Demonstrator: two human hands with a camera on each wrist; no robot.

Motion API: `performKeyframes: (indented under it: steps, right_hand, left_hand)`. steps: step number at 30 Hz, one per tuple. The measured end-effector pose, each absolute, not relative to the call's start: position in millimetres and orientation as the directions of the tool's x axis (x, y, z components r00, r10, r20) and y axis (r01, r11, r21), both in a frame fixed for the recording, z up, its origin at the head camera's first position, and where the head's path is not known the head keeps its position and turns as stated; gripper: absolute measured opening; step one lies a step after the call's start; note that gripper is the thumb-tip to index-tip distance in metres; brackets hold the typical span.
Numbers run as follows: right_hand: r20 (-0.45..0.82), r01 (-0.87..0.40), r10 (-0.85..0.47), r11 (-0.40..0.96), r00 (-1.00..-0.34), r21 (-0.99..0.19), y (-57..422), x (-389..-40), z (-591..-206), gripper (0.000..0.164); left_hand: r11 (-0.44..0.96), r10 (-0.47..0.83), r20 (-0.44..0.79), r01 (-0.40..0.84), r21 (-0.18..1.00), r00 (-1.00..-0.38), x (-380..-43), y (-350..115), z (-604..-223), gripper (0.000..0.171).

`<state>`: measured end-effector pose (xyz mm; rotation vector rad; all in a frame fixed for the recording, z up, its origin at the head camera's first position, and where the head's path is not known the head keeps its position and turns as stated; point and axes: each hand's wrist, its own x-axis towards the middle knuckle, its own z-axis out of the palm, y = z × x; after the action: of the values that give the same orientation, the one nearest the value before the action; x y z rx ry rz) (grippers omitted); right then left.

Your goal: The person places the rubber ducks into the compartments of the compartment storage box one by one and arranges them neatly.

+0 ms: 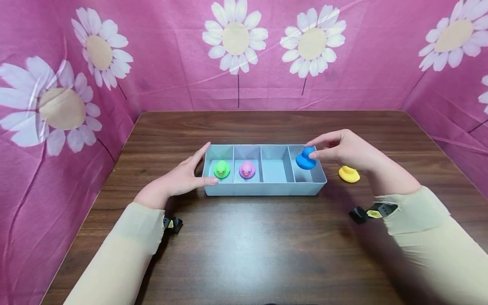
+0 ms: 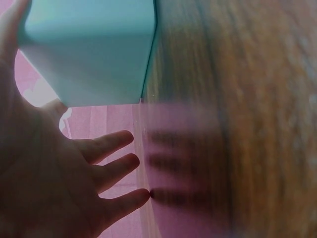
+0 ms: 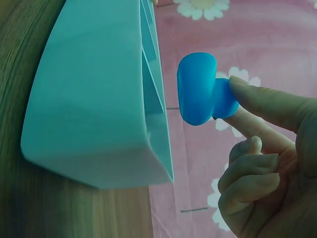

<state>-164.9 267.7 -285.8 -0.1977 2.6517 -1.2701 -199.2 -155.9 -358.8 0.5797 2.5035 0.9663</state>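
A pale blue divided box (image 1: 263,189) with a row of compartments lies on the wooden table. My left hand (image 1: 183,176) holds its left end between thumb and index finger; the other fingers (image 2: 116,171) are spread out below the box in the left wrist view. Thumb and fingertips of my right hand (image 1: 343,148) pinch a blue rubber duck (image 1: 305,160) by its head, above the rightmost compartment. In the right wrist view the blue duck (image 3: 196,89) is clear of the box rim. A green duck (image 1: 221,169) sits in the leftmost compartment, a purple duck (image 1: 247,169) in the one beside it.
A yellow duck (image 1: 348,174) lies on the table (image 1: 244,245) to the right of the box, partly covered by my right wrist. Pink cloth (image 1: 171,55) with large white daisies hangs along the back and both sides.
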Motion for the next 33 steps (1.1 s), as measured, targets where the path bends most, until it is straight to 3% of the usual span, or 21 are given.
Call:
performKeyframes:
  steps: [22,33]
  right_hand:
    - [-0.146,-0.057,-0.321,0.545,-0.936,-0.837,231,-186,-302,0.035]
    - [-0.172,-0.037,-0.300,0.581,-0.938,-0.813,215,-191,-317,0.035]
  left_hand:
    - [0.666,0.515,-0.202,0.240,0.706,-0.833,-199,-156,-359,0.104]
    - [0.658,0.515,-0.173,0.257,0.708,-0.840,-198,-155,-359,0.105]
